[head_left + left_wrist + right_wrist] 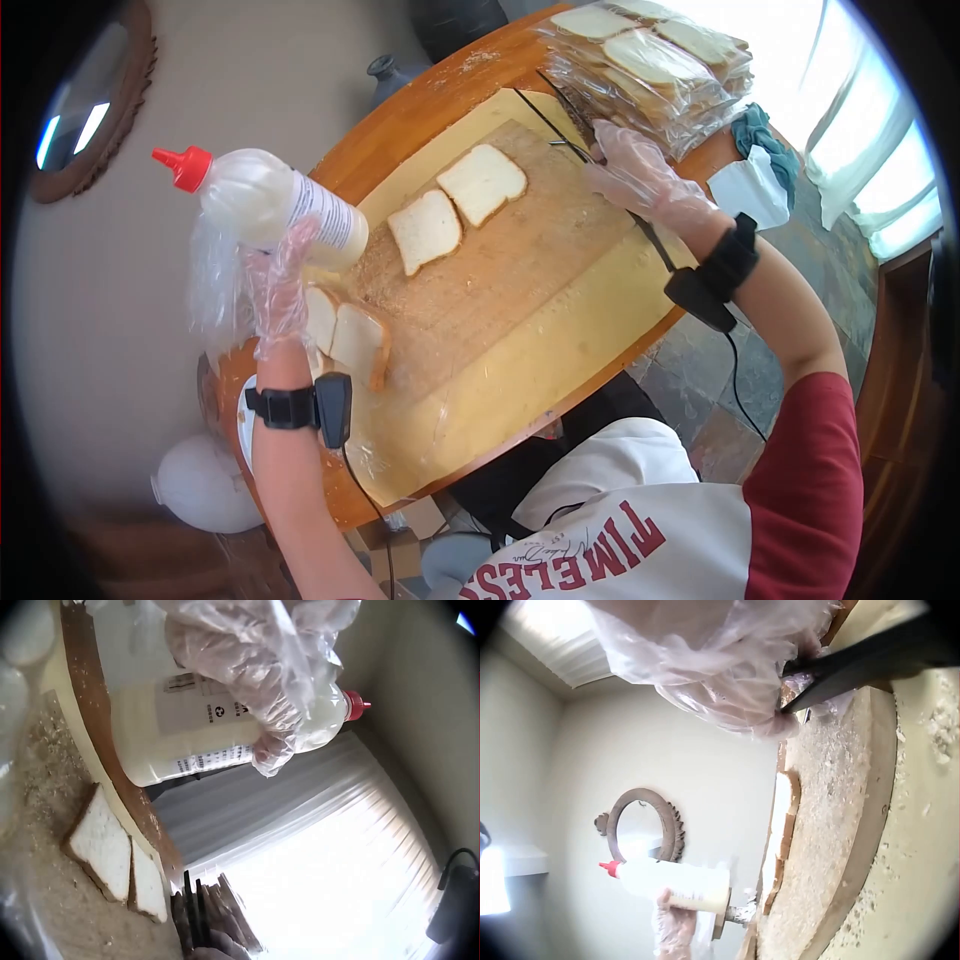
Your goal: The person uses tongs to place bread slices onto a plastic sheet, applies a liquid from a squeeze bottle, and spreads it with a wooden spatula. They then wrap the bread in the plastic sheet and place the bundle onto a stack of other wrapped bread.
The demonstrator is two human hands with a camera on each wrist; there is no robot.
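Note:
A large white bottle with a red nozzle [262, 208] lies tilted in the gloved left hand [278, 285], which grips its side; the left wrist view shows the fingers curled round the bottle [187, 731]. Two slices of white bread [425, 232] [482, 185] lie side by side on the wooden board [520, 265]. At the board's far right edge the gloved right hand [645, 180] holds dark tongs [870, 664], their tips pointing away from the body. More bread slices [357, 340] stand at the board's left, below the left hand.
Bagged stacks of sliced bread [655, 75] sit at the table's far right, with a teal cloth [765, 140] and a white paper [752, 190] beside them. Yellow sheeting [560, 355] lies under the board. A white round object [208, 485] is beyond the table's left edge.

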